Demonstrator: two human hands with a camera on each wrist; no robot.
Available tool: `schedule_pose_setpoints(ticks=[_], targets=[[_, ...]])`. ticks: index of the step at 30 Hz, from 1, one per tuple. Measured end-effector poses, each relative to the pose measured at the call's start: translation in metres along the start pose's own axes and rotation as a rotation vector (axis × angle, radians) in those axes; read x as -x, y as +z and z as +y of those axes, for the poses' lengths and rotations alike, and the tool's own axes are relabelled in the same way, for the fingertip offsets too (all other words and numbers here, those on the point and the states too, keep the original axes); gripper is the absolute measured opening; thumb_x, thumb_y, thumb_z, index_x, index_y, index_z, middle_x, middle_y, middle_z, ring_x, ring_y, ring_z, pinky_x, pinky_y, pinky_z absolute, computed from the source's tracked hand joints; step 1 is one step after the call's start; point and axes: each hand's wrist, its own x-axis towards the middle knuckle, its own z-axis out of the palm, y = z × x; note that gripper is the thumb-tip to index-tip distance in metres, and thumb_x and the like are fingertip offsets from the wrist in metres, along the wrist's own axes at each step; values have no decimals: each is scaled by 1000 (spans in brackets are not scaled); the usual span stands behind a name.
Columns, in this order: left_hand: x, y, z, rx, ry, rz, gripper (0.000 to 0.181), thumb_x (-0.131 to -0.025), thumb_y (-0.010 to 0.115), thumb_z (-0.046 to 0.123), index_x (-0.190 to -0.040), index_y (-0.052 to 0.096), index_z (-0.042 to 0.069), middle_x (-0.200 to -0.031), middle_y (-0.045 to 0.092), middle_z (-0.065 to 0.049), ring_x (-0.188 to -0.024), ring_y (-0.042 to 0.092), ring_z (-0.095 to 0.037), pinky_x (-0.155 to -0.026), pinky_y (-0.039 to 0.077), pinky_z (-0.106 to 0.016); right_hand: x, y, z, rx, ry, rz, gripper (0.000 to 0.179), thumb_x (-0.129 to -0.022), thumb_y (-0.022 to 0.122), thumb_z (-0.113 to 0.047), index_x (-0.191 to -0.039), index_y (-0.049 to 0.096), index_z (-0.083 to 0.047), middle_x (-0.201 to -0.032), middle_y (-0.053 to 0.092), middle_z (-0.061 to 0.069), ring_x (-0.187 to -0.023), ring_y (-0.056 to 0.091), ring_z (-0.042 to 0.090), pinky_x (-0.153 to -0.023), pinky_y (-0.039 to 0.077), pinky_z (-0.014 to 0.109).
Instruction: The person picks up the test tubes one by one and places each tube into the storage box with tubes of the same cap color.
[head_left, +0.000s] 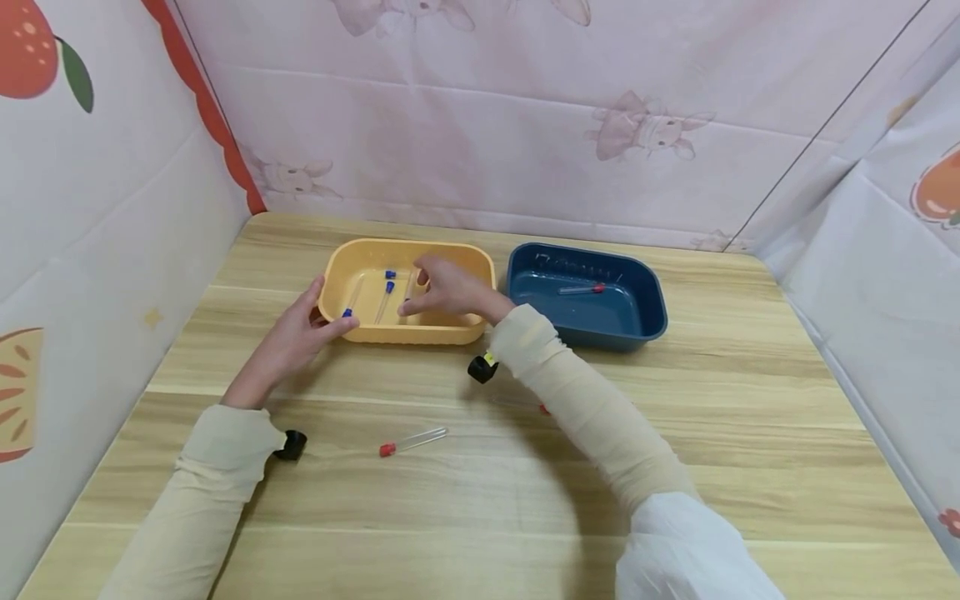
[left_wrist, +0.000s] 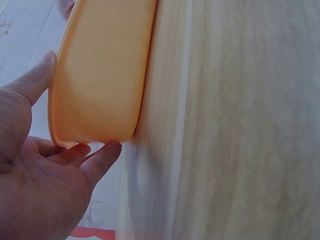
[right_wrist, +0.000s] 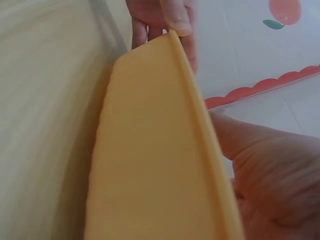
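Observation:
My left hand (head_left: 294, 335) holds the left front corner of a yellow plastic basin (head_left: 420, 335), thumb at the rim and fingers against the end wall (left_wrist: 100, 70). Inside the basin lie several clear test tubes with blue caps, one of them a tube (head_left: 385, 302) near the middle. My right hand (head_left: 453, 292) reaches over the basin's front rim (right_wrist: 200, 130), thumb and fingers spread apart around another test tube (head_left: 408, 287). The right fingertips are hidden behind the basin wall in the right wrist view.
To the right stands a dark blue basin (head_left: 600, 336) with a red-capped test tube (head_left: 581, 290) inside. Another red-capped tube (head_left: 412, 442) lies on the wooden table (head_left: 450, 517) in front. A red cap (head_left: 544, 409) shows beside the right sleeve. Printed cloth walls enclose the table.

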Motion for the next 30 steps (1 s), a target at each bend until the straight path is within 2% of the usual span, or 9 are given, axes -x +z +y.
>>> schedule_pose_setpoints(ticks=[10, 20, 23, 26, 30], targets=[[0, 1, -1, -7, -5, 10, 99, -102, 64, 44, -166, -5, 13, -169, 15, -22, -149, 31, -42, -118, 33, -55, -7, 13, 6, 6, 5, 0, 84, -86, 86, -39, -146, 46, 4, -124, 62, 17, -106, 59, 25, -92, 51, 33], [-1, 2, -1, -2, -2, 6, 99, -103, 64, 42, -166, -5, 12, -169, 15, -22, -149, 31, -42, -118, 33, -55, -8, 15, 7, 8, 6, -5, 70, -86, 86, -41, -129, 56, 4, -120, 63, 17, -103, 59, 26, -89, 52, 34], [-1, 1, -2, -2, -6, 9, 98, -102, 64, 43, -167, -4, 13, -169, 16, -22, -149, 31, -42, -118, 33, -55, -7, 14, 6, 29, 20, -6, 68, -88, 83, -42, -130, 56, 4, -123, 63, 18, -105, 60, 26, -91, 52, 34], [-1, 1, -1, 6, -4, 9, 97, -103, 64, 40, -166, -4, 13, -169, 15, -22, -150, 30, -42, -118, 33, -55, -5, 11, 5, 50, 26, 6, 68, -93, 78, -39, -140, 54, 4, -126, 64, 18, -110, 61, 26, -95, 52, 35], [0, 1, 0, 6, -8, -1, 98, -103, 64, 38, -166, -6, 11, -170, 12, -22, -151, 28, -42, -118, 32, -54, -1, 6, 3, 46, -7, 49, 63, -100, 71, -31, -147, 51, 4, -127, 65, 18, -113, 62, 27, -98, 52, 36]])
